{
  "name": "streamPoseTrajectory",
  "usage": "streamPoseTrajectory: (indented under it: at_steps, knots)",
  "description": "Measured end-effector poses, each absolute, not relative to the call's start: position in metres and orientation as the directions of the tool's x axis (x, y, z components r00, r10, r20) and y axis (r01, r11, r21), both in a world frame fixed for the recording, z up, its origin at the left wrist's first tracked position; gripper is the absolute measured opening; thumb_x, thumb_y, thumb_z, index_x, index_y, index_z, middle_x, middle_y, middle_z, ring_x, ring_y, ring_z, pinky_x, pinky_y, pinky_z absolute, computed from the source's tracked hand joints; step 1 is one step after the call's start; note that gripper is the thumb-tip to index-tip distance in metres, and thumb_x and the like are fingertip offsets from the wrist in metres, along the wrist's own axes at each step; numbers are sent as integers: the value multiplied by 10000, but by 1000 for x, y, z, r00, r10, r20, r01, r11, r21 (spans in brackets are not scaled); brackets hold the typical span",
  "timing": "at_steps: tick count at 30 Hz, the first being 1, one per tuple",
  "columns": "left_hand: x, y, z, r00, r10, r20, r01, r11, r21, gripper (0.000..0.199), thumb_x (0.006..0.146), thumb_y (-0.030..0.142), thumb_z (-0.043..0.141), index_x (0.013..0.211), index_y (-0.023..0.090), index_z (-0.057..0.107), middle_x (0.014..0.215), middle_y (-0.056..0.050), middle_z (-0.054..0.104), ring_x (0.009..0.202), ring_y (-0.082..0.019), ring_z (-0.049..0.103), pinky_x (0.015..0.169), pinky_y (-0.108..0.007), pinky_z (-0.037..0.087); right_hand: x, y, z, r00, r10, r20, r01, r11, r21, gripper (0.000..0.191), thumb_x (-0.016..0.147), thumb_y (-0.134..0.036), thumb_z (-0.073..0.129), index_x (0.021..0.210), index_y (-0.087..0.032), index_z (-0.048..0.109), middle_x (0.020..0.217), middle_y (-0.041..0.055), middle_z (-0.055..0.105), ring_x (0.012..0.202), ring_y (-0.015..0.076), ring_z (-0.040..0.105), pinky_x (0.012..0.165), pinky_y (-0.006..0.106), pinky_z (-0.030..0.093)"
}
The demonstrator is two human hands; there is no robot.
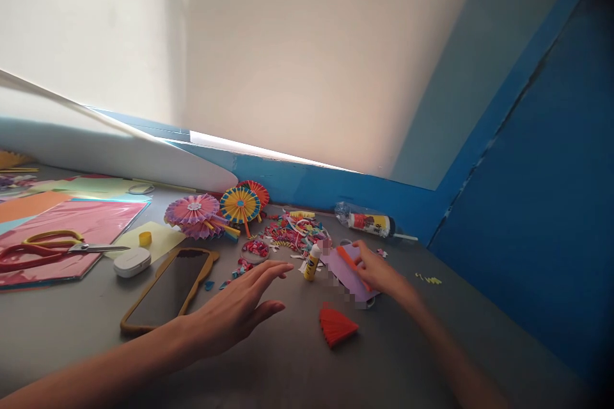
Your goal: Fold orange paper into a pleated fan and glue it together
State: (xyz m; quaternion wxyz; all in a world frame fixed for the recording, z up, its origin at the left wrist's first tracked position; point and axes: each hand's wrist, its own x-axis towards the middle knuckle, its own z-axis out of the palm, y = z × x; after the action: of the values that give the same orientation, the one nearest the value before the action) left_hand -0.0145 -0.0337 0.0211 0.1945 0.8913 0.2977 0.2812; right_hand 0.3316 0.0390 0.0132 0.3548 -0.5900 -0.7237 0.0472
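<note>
– Two grips: how do they differ?
– Right hand [377, 270]: fingers closed on the orange strip [347, 257], over the purple paper [349, 279]. Left hand [247, 301]: open, fingers extended, above the table [283, 370], left of the glue stick [311, 264].
– And the red fan [337, 326]?
– On the table, nearer the viewer than purple paper and glue stick.

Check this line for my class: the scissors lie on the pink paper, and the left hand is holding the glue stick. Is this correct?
Not quite: the left hand holds nothing. The head view shows the glue stick standing on the table, apart from that hand. The scissors do lie on the pink paper.
</note>
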Motion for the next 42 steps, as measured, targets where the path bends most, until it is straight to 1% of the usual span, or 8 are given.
streamPoseTrajectory:
  at_steps: [4, 6, 9, 15, 23, 29, 35, 42]
  knots:
    - [-13, -34, 18, 639, 665, 386, 385, -711, 588, 468, 975, 320, 443, 1421, 308, 302, 1382, -108, 460, 1197, -238, 510, 988, -428, 449, 312, 32, 40, 1, 875, 485, 751, 319, -578, 358, 849, -289, 561, 1191, -219, 482, 1020, 119, 692, 900, 243, 686, 625, 304, 554]
    - [-10, -33, 15, 606, 706, 366, 346, -649, 678, 439, 975, 341, 443, 1398, 314, 330, 1319, -94, 511, 1141, -225, 544, 959, -422, 469, 292, 19, 53, 22, 837, 547, 497, 466, -732, 396, 851, -332, 615, 1202, -251, 452, 1118, 103, 657, 1048, 243, 641, 822, 366, 554]
    - [-3, -32, 11, 552, 765, 333, 203, -510, 836, 391, 962, 362, 475, 1340, 289, 406, 1272, -89, 544, 1099, -212, 570, 936, -402, 488, 257, -10, 60, -107, 891, 441, 148, 453, -879, 452, 808, -358, 702, 1181, -262, 464, 1090, 73, 665, 1043, 238, 646, 892, 406, 544]
    - [2, -31, 18, 519, 793, 320, -76, -330, 941, 299, 936, 349, 545, 1199, 210, 566, 1185, -85, 615, 1055, -218, 598, 902, -368, 490, 209, -42, 36, -430, 885, 181, -107, 149, -983, 430, 785, -376, 736, 1137, -234, 533, 1045, 62, 682, 1014, 236, 661, 896, 422, 537]
    - [-1, -30, 24, 489, 854, 177, -132, -128, 983, 273, 872, 398, 628, 929, 132, 653, 878, -33, 666, 886, -186, 622, 868, -346, 485, 197, -49, 27, -456, 881, 127, -12, 136, -991, 388, 776, -396, 739, 1078, -215, 574, 1011, 58, 690, 1019, 233, 653, 886, 399, 536]
    - [2, -31, 19, 583, 792, 183, -228, -56, 972, 311, 921, 401, 561, 1071, 142, 647, 971, -58, 674, 942, -198, 636, 898, -363, 488, 193, -59, 26, -443, 890, 112, 76, 161, -984, 328, 792, -399, 721, 969, -211, 519, 880, 12, 652, 818, 173, 654, 694, 294, 553]
    - [0, -30, 21, 655, 735, 175, -194, -60, 979, 339, 924, 353, 574, 1208, 175, 621, 1115, -80, 684, 1069, -251, 621, 987, -437, 434, 191, -58, 22, -358, 915, 184, 228, 277, -933, 365, 724, -419, 776, 866, -204, 517, 833, -4, 587, 806, 177, 609, 672, 295, 539]
    - [-3, -29, 20, 677, 731, 89, -195, 60, 979, 348, 944, 372, 530, 1225, 187, 616, 1183, -96, 656, 1110, -236, 595, 1021, -430, 420, 201, -47, 24, -249, 926, 283, 335, 356, -872, 302, 874, -490, 589, 961, -202, 568, 897, 15, 588, 782, 157, 587, 715, 293, 496]
